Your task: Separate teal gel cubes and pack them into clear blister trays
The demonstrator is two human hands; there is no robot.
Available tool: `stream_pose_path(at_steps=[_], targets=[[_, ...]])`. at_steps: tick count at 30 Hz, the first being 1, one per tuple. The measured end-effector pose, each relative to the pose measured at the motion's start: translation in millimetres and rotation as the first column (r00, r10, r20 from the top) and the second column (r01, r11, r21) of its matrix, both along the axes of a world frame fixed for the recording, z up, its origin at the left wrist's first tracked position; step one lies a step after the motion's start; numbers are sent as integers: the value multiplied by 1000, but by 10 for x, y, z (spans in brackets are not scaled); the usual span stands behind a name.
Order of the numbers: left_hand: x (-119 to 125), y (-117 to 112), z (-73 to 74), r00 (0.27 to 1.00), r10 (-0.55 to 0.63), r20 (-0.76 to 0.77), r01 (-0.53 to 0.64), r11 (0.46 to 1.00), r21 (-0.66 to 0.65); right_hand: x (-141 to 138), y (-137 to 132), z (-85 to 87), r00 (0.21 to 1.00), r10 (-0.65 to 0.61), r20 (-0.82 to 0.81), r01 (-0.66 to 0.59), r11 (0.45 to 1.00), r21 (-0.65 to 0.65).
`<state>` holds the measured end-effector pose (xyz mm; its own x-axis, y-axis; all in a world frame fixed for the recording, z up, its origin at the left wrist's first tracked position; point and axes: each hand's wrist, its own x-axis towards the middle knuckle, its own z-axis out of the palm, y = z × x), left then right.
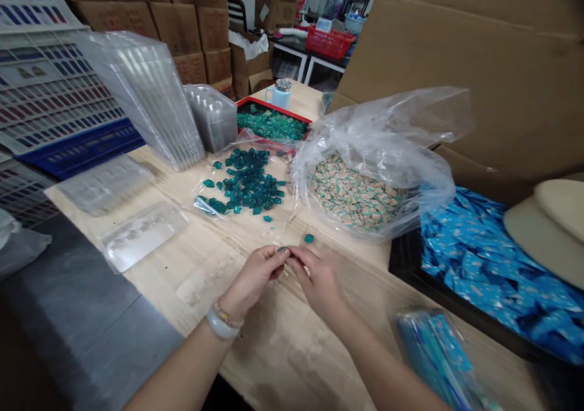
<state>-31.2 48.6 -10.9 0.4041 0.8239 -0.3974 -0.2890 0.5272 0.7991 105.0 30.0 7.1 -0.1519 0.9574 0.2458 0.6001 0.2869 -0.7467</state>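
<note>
My left hand (255, 277) and my right hand (317, 280) meet over the wooden table (255, 350), fingertips pinched together on one small teal candy (282, 250). Another loose teal candy (309, 238) lies just beyond my right fingers. Further back, a heap of teal candies (249, 183) rests on clear plastic. To its right a clear plastic bag (365, 155) holds many small striped wrapped candies (353, 195).
A black tray of blue wrappers (483, 259) sits at the right, a red tray of teal candies (274, 122) and a mug (280, 93) at the back. Stacked clear lids (146, 95) and flat clear trays (141, 231) stand at left. Cardboard boxes (479, 64) surround the table.
</note>
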Motion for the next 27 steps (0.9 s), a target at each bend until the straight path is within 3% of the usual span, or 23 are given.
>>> stream_pose_path(at_steps=[4,8,10,12,14,17,20,22,24,27], targets=[[296,-111,-101,987,-160,-9,160,987,25,197,-362,-108,992,-113,-52,108,989,-105],[526,-101,-82,976,-216,31,216,976,-17,454,-303,-159,982,-187,-32,181,974,-136],[569,-51,-69,986,-168,9,168,984,-61,575,-163,-186,972,-229,41,232,970,-78],[570,0,-70,999,-39,-30,35,992,-122,663,10,-239,953,-248,176,256,966,-26],[548,32,-81,997,68,-38,-74,983,-169,704,175,-315,913,-191,360,218,975,-36],[508,40,-87,995,101,18,-95,973,-211,701,325,-412,805,-56,590,139,986,-97],[472,32,-72,990,115,78,-94,968,-233,680,317,-402,740,-40,672,123,989,-77],[456,28,-66,986,130,109,-106,973,-204,658,240,-336,747,-123,654,168,986,-7],[459,20,-72,982,147,114,-129,980,-154,604,133,-263,819,-204,537,214,976,43],[513,-13,-89,975,170,140,-154,980,-123,460,-23,-220,961,-183,206,201,977,-70]])
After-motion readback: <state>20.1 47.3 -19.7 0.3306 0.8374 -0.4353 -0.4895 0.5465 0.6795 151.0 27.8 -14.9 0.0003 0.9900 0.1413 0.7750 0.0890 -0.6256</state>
